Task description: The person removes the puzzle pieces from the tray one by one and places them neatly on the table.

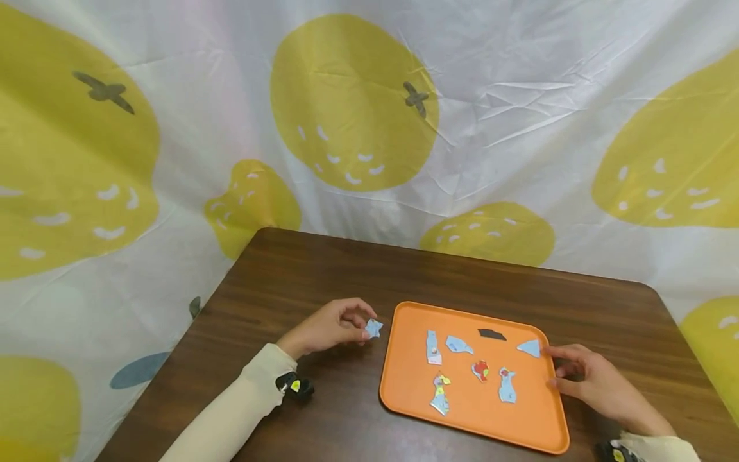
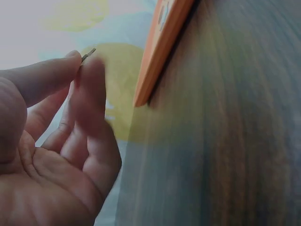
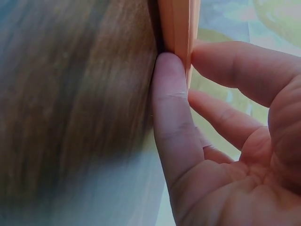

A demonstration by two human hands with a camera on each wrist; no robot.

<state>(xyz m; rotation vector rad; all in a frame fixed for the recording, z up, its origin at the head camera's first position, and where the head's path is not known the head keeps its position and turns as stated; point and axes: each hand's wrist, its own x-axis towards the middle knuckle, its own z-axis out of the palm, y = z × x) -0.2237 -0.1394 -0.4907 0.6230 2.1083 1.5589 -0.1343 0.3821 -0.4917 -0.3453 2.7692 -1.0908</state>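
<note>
My left hand (image 1: 340,324) pinches a small light-blue, jagged-edged printed piece (image 1: 373,328) between thumb and fingertips, just left of the tray. In the left wrist view this piece (image 2: 88,55) shows only as a thin dark edge. On the right, my right hand (image 1: 597,382) grips the rim of the orange tray (image 1: 470,427). Thumb and finger lie on either side of that rim (image 3: 181,28) in the right wrist view. Inside the tray lie several irregular pieces, among them a pale-blue triangular piece (image 1: 529,348) near the right hand, a red piece (image 1: 480,370) and a black piece (image 1: 492,334).
Also in the tray are a yellow-and-blue piece (image 1: 440,393), a tall blue piece (image 1: 507,386), and two light-blue pieces at the left. The tray rests on a dark wooden table (image 1: 323,269). Behind hangs a white cloth (image 1: 231,96) with yellow fruit shapes.
</note>
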